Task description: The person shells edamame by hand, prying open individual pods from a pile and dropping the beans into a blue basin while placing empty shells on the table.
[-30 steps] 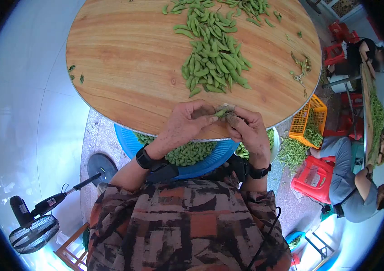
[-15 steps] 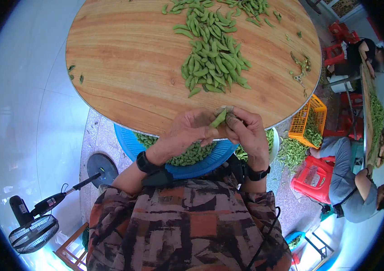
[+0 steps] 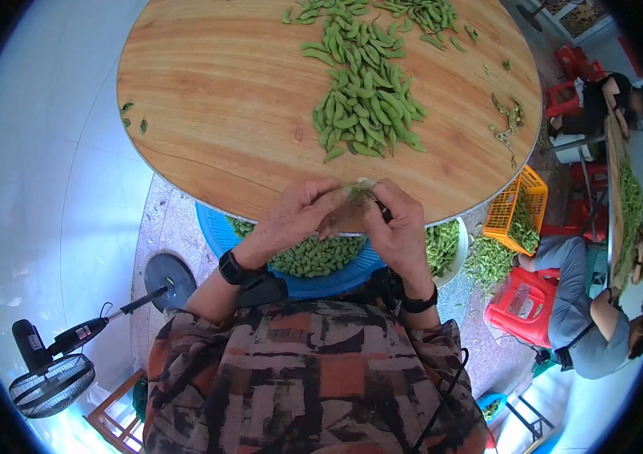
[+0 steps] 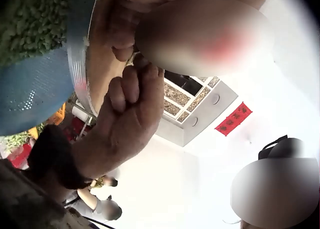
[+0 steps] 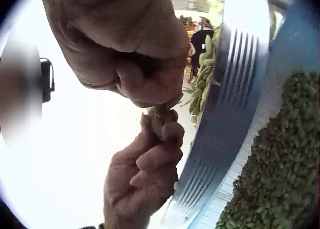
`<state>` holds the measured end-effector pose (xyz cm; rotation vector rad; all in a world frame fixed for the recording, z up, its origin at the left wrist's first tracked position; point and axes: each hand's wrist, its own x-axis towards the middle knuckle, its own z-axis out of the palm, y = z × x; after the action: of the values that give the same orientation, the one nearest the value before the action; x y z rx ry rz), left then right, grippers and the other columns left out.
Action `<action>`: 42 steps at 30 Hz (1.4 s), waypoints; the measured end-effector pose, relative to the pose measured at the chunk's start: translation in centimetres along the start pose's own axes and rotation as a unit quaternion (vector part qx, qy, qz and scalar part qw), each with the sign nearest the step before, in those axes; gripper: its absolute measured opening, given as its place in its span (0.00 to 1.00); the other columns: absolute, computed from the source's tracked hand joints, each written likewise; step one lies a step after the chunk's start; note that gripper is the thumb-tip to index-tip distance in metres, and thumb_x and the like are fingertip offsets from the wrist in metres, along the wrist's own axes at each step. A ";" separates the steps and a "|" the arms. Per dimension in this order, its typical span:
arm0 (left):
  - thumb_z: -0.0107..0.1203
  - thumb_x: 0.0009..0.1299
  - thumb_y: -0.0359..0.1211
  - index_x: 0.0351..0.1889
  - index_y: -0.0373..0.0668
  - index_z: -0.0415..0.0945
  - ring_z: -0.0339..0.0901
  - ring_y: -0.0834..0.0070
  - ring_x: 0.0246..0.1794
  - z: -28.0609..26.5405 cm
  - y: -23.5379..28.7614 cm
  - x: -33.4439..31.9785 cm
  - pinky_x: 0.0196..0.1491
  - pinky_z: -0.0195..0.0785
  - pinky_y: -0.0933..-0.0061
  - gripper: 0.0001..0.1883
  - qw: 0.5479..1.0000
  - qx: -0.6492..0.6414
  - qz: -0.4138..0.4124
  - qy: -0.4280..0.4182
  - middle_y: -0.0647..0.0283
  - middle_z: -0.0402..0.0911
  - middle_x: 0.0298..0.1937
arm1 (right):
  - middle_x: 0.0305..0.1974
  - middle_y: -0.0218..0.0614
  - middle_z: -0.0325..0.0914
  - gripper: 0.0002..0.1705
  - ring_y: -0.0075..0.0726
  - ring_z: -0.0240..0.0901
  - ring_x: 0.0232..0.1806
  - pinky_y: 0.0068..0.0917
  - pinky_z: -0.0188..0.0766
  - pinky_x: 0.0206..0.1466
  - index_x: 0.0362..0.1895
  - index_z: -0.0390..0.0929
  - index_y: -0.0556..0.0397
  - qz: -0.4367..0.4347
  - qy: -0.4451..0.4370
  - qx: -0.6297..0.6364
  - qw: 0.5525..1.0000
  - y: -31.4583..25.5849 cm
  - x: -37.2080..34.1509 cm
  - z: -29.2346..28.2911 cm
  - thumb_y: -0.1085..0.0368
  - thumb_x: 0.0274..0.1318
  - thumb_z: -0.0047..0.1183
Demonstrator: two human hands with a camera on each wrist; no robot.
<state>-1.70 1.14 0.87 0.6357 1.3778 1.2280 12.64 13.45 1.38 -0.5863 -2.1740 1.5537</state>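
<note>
My left hand (image 3: 302, 210) is over the near edge of the round wooden table (image 3: 208, 113), its thumb and fingers pinching a green soybean pod (image 5: 157, 125). Beside it, my right hand (image 3: 397, 231) has its fingers curled, the fingertips meeting on the upper end of the same pod. The fingers hide most of the pod. Ahead of the hands lies a heap of soybean pods (image 3: 371, 110). Under the table edge a blue basin (image 3: 212, 231) holds many shelled green beans (image 3: 314, 257). A white bowl (image 3: 461, 261) of green pods stands near my right wrist.
Stem scraps (image 3: 504, 136) lie on the table's right side, leaf bits (image 3: 143, 125) on its left. A yellow crate (image 3: 499, 219) with pods, pods on the floor (image 3: 488, 263) and a red stool (image 3: 522, 306) are at right, near two seated people. A fan (image 3: 53, 384) stands at left.
The pod, held up in plain sight half a second ago, is now mostly covered by the fingers. My right hand has moved slightly down and left. The head view has shifted a little.
</note>
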 end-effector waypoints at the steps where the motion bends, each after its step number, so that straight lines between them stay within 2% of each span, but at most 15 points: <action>1: 0.42 0.78 0.35 0.50 0.34 0.74 0.73 0.87 0.28 0.2 0.0 0.0 0.28 0.65 0.85 0.14 1.000 -0.002 0.006 0.009 0.67 0.78 0.33 | 0.28 0.42 0.71 0.09 0.44 0.71 0.29 0.32 0.67 0.33 0.40 0.76 0.61 -0.075 0.042 -0.089 0.992 -0.5 0.1 0.6 0.76 0.54 0.49; 4: 0.39 0.78 0.36 0.58 0.35 0.69 0.73 0.84 0.36 1.0 -1.9 -0.2 0.35 0.69 0.83 0.17 0.996 -0.010 0.041 0.079 0.64 0.76 0.43 | 0.30 0.47 0.71 0.08 0.56 0.71 0.31 0.36 0.68 0.34 0.39 0.75 0.61 -0.113 0.080 -0.102 0.985 -2.0 -0.1 2.1 0.77 0.53 0.50; 9: 0.38 0.77 0.35 0.63 0.36 0.65 0.72 0.79 0.44 1.7 -1.6 -1.2 0.45 0.71 0.79 0.20 0.974 0.121 0.083 0.170 0.61 0.70 0.53 | 0.26 0.43 0.69 0.05 0.45 0.69 0.27 0.32 0.66 0.31 0.36 0.74 0.62 -0.086 0.053 -0.062 0.993 -0.5 0.6 1.8 0.76 0.53 0.50; 11: 0.39 0.76 0.36 0.62 0.35 0.66 0.72 0.79 0.42 2.3 0.9 -1.9 0.44 0.70 0.78 0.20 0.989 -0.054 -0.043 0.128 0.62 0.73 0.49 | 0.24 0.39 0.69 0.04 0.38 0.68 0.24 0.30 0.64 0.29 0.35 0.74 0.62 -0.070 0.033 -0.040 0.996 0.3 0.7 0.7 0.76 0.54 0.49; 13: 0.39 0.76 0.36 0.62 0.36 0.67 0.73 0.79 0.41 0.9 -1.0 -1.1 0.43 0.70 0.79 0.20 0.991 -0.110 -0.033 0.065 0.63 0.75 0.46 | 0.21 0.32 0.68 0.03 0.26 0.64 0.21 0.25 0.61 0.26 0.34 0.74 0.61 0.101 -0.013 0.118 0.988 0.6 0.5 -0.1 0.74 0.56 0.48; 16: 0.40 0.75 0.36 0.59 0.36 0.70 0.75 0.78 0.38 0.2 -0.3 -1.2 0.40 0.69 0.79 0.19 0.995 -0.090 -0.009 -0.029 0.65 0.77 0.39 | 0.21 0.28 0.70 0.05 0.20 0.64 0.21 0.21 0.61 0.25 0.35 0.76 0.61 0.181 -0.039 0.194 0.963 -0.2 0.5 -1.9 0.72 0.58 0.48; 18: 0.40 0.75 0.35 0.56 0.36 0.72 0.76 0.78 0.36 -0.4 0.7 -1.6 0.38 0.69 0.79 0.18 0.998 -0.017 0.008 -0.059 0.66 0.78 0.35 | 0.22 0.30 0.72 0.06 0.22 0.66 0.22 0.22 0.62 0.26 0.36 0.77 0.61 0.117 -0.066 0.115 0.984 -0.4 -0.2 -5.1 0.72 0.56 0.49; 21: 0.44 0.72 0.32 0.51 0.38 0.75 0.73 0.77 0.26 -1.6 1.7 -2.0 0.30 0.67 0.73 0.14 0.941 0.225 0.189 -0.170 0.62 0.77 0.30 | 0.27 0.39 0.78 0.14 0.36 0.75 0.27 0.28 0.69 0.32 0.43 0.79 0.62 -0.047 -0.147 -0.055 0.986 0.1 -2.7 -11.1 0.76 0.51 0.48; 24: 0.50 0.68 0.29 0.47 0.37 0.78 0.79 0.68 0.34 -1.9 2.9 -1.1 0.38 0.71 0.66 0.12 0.956 0.276 0.098 -0.010 0.56 0.79 0.35 | 0.28 0.46 0.79 0.15 0.40 0.78 0.28 0.29 0.71 0.33 0.45 0.78 0.63 0.124 -0.095 -0.185 0.970 -1.5 -4.5 -14.3 0.74 0.51 0.50; 26: 0.55 0.63 0.27 0.45 0.39 0.77 0.78 0.56 0.39 -2.0 2.1 1.7 0.41 0.72 0.59 0.12 0.827 0.468 0.250 0.185 0.52 0.78 0.40 | 0.27 0.45 0.79 0.15 0.37 0.78 0.28 0.28 0.71 0.33 0.46 0.78 0.63 0.113 -0.067 -0.213 0.968 -0.8 -4.5 -14.3 0.74 0.51 0.50; 32: 0.53 0.62 0.26 0.41 0.40 0.74 0.77 0.52 0.36 -1.2 1.3 3.8 0.38 0.72 0.54 0.10 0.764 0.545 0.254 0.232 0.56 0.72 0.40 | 0.28 0.42 0.80 0.15 0.30 0.76 0.28 0.25 0.71 0.35 0.47 0.78 0.62 0.033 0.002 -0.200 0.979 0.6 -2.0 -9.1 0.75 0.55 0.48; 36: 0.54 0.64 0.25 0.41 0.36 0.75 0.78 0.57 0.37 -0.7 0.6 2.9 0.40 0.71 0.63 0.08 0.819 0.443 0.283 0.231 0.53 0.77 0.41 | 0.26 0.29 0.77 0.13 0.20 0.69 0.24 0.19 0.66 0.29 0.48 0.78 0.60 0.061 0.034 0.011 0.997 1.0 0.2 -3.6 0.72 0.60 0.48; 38: 0.52 0.68 0.25 0.40 0.35 0.74 0.76 0.69 0.34 0.2 0.8 1.8 0.39 0.69 0.70 0.05 0.940 0.243 0.182 0.156 0.56 0.78 0.35 | 0.23 0.24 0.74 0.13 0.16 0.64 0.22 0.17 0.63 0.26 0.48 0.78 0.59 0.092 0.028 0.084 0.992 0.6 0.6 -1.9 0.71 0.62 0.48; 40: 0.52 0.69 0.26 0.39 0.35 0.74 0.74 0.73 0.33 1.1 -0.4 1.5 0.38 0.68 0.73 0.04 0.947 0.192 0.189 0.172 0.58 0.78 0.32 | 0.20 0.18 0.66 0.12 0.11 0.57 0.19 0.14 0.54 0.21 0.48 0.79 0.57 0.173 -0.036 0.294 0.939 0.3 0.9 -1.0 0.70 0.65 0.47; 42: 0.52 0.70 0.26 0.39 0.35 0.73 0.72 0.77 0.32 1.6 -0.8 1.3 0.37 0.67 0.75 0.04 0.952 0.139 0.195 0.188 0.60 0.78 0.29 | 0.19 0.18 0.64 0.12 0.11 0.55 0.18 0.14 0.52 0.20 0.48 0.79 0.57 0.172 -0.042 0.313 0.933 0.3 1.0 -0.6 0.70 0.65 0.46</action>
<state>-0.30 2.50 -0.11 0.9387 1.8254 1.5383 12.15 14.56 1.41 -0.7086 -1.5268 2.3491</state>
